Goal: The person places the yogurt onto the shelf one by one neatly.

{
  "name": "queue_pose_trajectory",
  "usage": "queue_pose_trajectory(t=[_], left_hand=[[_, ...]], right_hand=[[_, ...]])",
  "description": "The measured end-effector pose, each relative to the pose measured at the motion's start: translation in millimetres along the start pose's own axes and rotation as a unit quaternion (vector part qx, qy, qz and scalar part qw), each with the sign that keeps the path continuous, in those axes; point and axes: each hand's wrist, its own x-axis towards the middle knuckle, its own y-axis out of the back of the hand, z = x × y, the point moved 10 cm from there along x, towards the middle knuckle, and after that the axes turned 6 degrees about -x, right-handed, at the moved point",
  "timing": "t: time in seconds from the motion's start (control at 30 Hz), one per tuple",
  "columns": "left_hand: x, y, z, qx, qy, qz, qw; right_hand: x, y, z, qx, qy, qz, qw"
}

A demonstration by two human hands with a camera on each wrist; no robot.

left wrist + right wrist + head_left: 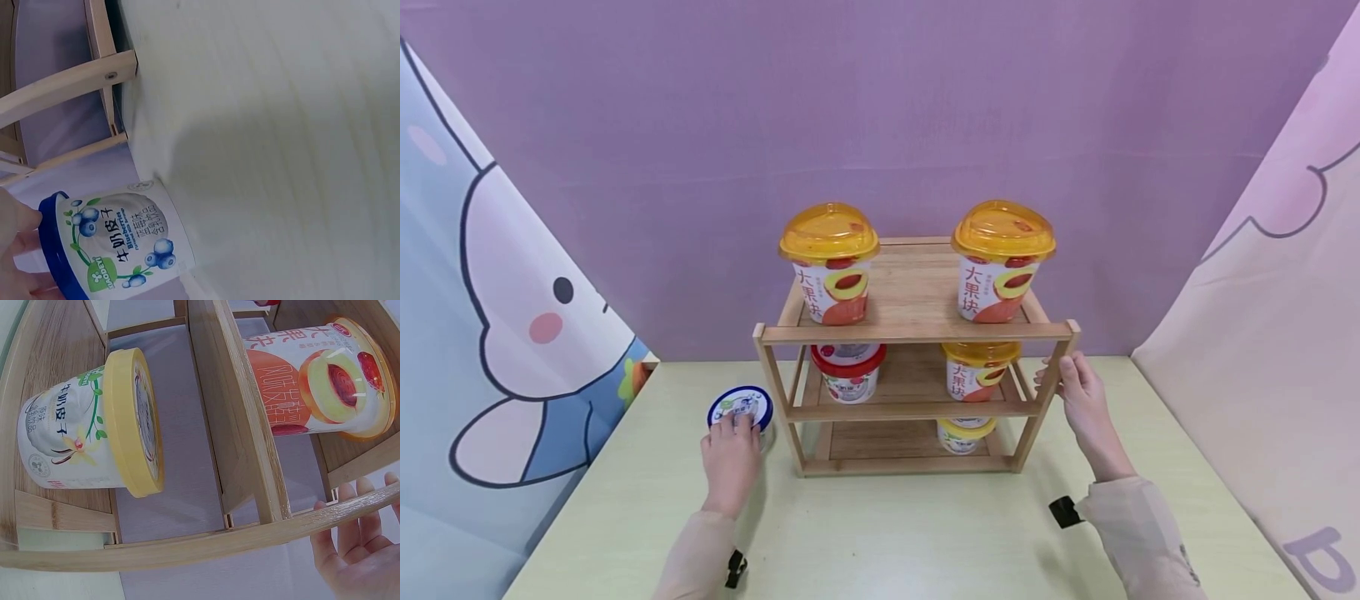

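My left hand (pixel 732 462) grips a blueberry milk pudding cup (pixel 125 240) from above, fingers at its blue lid (pixel 57 250). This cup stands on the table, left of a three-tier wooden shelf (pixel 910 410). With my right hand (pixel 1084 410) I hold the shelf's right front post (pixel 300 526), fingertips showing along it in the right wrist view. Two peach yogurt cups with orange domed lids, a left one (pixel 842 292) and a right one (pixel 996 287), stand on the top tier. The middle tier bears a red-lidded cup (pixel 850 385) and another peach cup (pixel 973 379); a yellow-lidded cup (pixel 75 434) is on the bottom tier.
The shelf stands at the back of a pale wooden table (pixel 880 542), before a purple cloth wall (pixel 880 125). Printed curtains hang at the left (pixel 535 333) and right (pixel 1262 350). A black strap end (pixel 1064 512) hangs by the right sleeve.
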Motion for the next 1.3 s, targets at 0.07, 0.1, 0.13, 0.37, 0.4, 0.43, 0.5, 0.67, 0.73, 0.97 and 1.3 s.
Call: queue_pose_trajectory(t=[0.07,0.1,0.13,0.37,0.4,0.43,0.5,0.67,0.73,0.97,1.3], left_hand=[[0.0,0.4,1.5,-0.002,0.002,0.006,1.0],[0.0,0.6,2.1,-0.004,0.003,0.01,0.9999],[-0.2,1.2,2.8,-0.007,0.003,0.015,0.9999],[-2.2,13.9,4.5,-0.088,0.001,0.084,0.9926],[-2.4,15.6,2.9,-0.109,0.006,0.093,0.9897],[-2.4,16.9,0.6,-0.129,0.012,0.1,0.9864],[-2.2,18.7,-6.0,-0.167,0.031,0.11,0.9792],[2.3,17.2,-22.6,-0.226,0.07,0.103,0.9661],[5.0,13.7,-26.9,-0.236,0.08,0.085,0.9648],[7.7,-6.6,-48.7,-0.237,0.154,0.002,0.9594],[8.3,-20.0,-58.7,-0.252,0.195,-0.043,0.9469]], right_hand=[[0.1,0,0,-0.003,0.0,0.0,1.0],[0.3,0,0,-0.001,0.001,-0.001,1.0],[0.5,0,-1,-0.003,0.002,0.0,1.0],[1.8,3,-3,0.028,0.013,0.009,0.9995],[1.7,3,-3,0.028,0.013,0.01,0.9995],[1.7,3,-3,0.029,0.013,0.011,0.9994],[1.8,3,-2,0.03,0.012,0.011,0.9994],[1.7,3,0,0.022,0.009,0.008,0.9997],[1.8,3,0,0.009,0.006,0.006,0.9999],[1.9,2,-1,-0.017,0.0,0.003,0.9999],[1.1,0,-3,0.028,0.013,0.01,0.9995]])
